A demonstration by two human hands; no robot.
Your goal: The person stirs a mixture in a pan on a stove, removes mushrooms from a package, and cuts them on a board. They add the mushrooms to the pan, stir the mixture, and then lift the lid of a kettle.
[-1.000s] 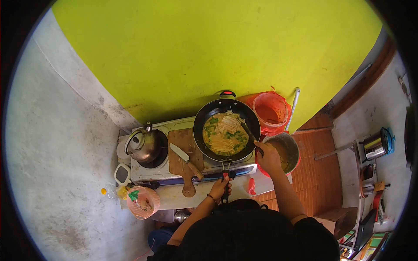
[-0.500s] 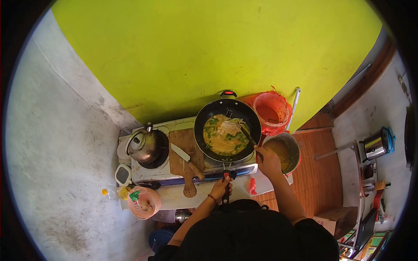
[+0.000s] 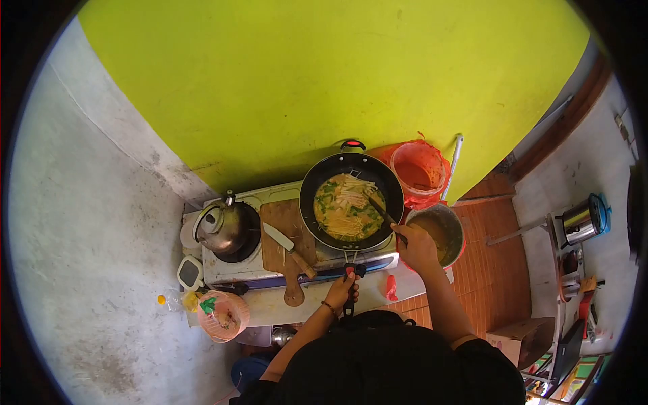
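Pan (image 3: 389, 182): left grip (image 3: 341, 294) clamped on handle (image 3: 349, 309), right grip (image 3: 418, 247) on utensil (image 3: 383, 212); both forearms (image 3: 448, 301) angled inward.

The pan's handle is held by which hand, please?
It is the left hand, with a bracelet at the wrist; the right hand holds a dark utensil.

I've got the kettle (image 3: 223, 229) on the left burner (image 3: 252, 229), right of it the cutting board (image 3: 293, 214) with a knife (image 3: 279, 237) on top, then the frying pan (image 3: 349, 163), right again a pot (image 3: 455, 221), bucket (image 3: 421, 159) behind.
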